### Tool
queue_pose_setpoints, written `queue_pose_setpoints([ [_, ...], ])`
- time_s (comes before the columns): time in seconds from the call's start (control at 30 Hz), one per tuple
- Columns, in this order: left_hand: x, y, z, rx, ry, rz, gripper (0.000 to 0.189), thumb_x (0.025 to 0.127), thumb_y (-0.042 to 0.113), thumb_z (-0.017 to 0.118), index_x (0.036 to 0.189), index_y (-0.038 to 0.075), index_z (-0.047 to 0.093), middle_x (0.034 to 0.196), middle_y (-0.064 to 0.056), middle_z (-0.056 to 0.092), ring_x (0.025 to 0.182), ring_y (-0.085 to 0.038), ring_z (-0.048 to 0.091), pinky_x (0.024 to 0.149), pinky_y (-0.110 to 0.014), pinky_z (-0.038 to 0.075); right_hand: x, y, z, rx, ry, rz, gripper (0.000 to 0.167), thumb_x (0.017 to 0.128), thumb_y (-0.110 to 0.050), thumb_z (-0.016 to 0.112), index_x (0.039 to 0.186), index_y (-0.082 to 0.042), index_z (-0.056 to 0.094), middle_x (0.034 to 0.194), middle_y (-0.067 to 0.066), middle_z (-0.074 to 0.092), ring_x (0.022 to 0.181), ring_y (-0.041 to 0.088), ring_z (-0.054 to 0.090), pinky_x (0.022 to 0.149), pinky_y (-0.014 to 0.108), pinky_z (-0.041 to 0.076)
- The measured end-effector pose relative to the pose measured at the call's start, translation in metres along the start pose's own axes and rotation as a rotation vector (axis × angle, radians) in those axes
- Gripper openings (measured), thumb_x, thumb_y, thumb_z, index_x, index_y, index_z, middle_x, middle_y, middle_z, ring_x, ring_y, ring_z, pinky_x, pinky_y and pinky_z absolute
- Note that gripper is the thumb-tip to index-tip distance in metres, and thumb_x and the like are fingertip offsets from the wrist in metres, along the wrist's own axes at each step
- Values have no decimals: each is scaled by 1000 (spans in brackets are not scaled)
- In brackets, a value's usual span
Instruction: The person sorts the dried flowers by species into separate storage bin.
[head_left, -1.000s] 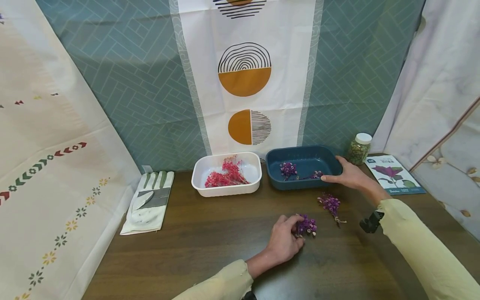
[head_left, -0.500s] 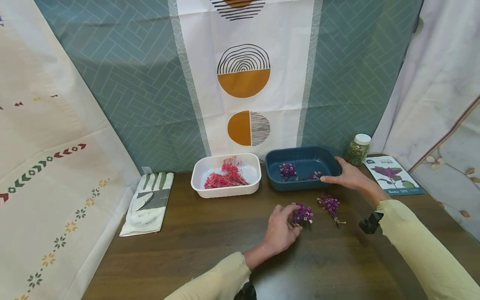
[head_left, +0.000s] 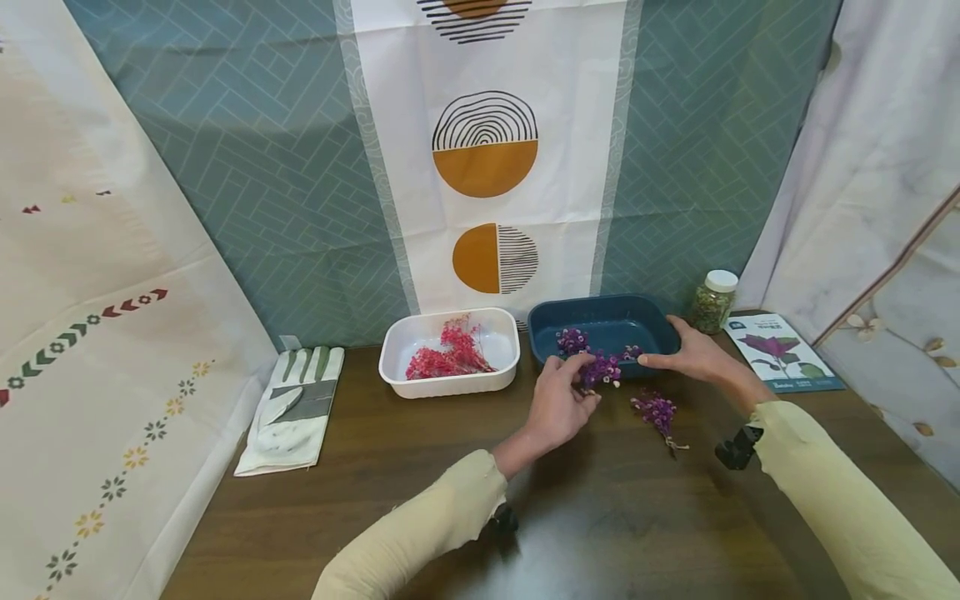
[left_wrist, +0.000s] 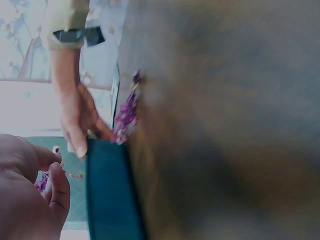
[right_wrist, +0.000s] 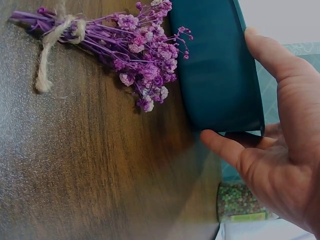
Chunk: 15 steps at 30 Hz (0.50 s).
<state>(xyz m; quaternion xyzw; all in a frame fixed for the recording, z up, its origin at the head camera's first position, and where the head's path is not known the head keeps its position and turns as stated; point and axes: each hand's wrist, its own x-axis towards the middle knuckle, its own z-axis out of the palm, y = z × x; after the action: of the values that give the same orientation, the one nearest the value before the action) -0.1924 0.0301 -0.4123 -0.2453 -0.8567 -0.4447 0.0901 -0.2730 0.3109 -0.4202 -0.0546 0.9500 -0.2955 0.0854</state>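
Note:
My left hand pinches a small bunch of purple dried flowers by its stem end, at the front edge of a dark blue plastic tub. In the left wrist view, thumb and fingertips meet around the stems, and the palm hides most of the bunch. With my right hand I grip the tub's right end, the thumb over the rim and the fingers against the end wall. Inside the tub lie purple flowers. Another purple bunch, tied with twine, lies on the table in front of it.
Left of the tub stands a white tub with pink dried flowers. Gardening gloves lie farther left on the wooden table. A lidded jar and a flower-printed packet are at the right.
My left hand has lifted the purple flower bunch off the table and carried it forward to the blue tub's front edge. The right hand keeps its grip on the tub.

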Motion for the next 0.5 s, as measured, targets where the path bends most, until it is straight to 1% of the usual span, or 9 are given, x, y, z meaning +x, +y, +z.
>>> queue_pose_setpoints([
  [0.13, 21, 3, -2, 47, -5, 10, 54, 84, 6, 81, 134, 10, 61, 100, -11, 50, 68, -4, 57, 67, -12, 48, 0, 0, 0, 5, 1, 5, 121, 86, -63, 68, 154, 12, 2, 151, 45, 15, 134, 62, 24, 103, 71, 28],
  [0.23, 34, 3, -3, 77, -3, 14, 54, 85, 9, 81, 135, 10, 61, 103, -11, 51, 69, -5, 56, 68, -13, 47, 0, 0, 0, 16, -3, 7, 121, 86, -63, 68, 154, 12, 2, 151, 45, 14, 134, 62, 24, 104, 71, 27],
  [0.37, 47, 0, -2, 100, 6, 25, 54, 85, 10, 81, 135, 11, 61, 103, -11, 52, 75, -9, 55, 69, -14, 46, 0, 1, 0, 26, -8, 11, 120, 86, -62, 68, 154, 11, 2, 151, 45, 14, 135, 62, 23, 104, 72, 27],
  [0.5, 54, -5, 1, 134, 23, 33, 53, 84, 12, 81, 133, 12, 62, 100, -9, 53, 85, -15, 52, 71, -20, 44, 2, 1, 0, 30, -9, 8, 119, 86, -61, 68, 154, 11, 2, 152, 44, 15, 135, 61, 24, 104, 71, 27],
])
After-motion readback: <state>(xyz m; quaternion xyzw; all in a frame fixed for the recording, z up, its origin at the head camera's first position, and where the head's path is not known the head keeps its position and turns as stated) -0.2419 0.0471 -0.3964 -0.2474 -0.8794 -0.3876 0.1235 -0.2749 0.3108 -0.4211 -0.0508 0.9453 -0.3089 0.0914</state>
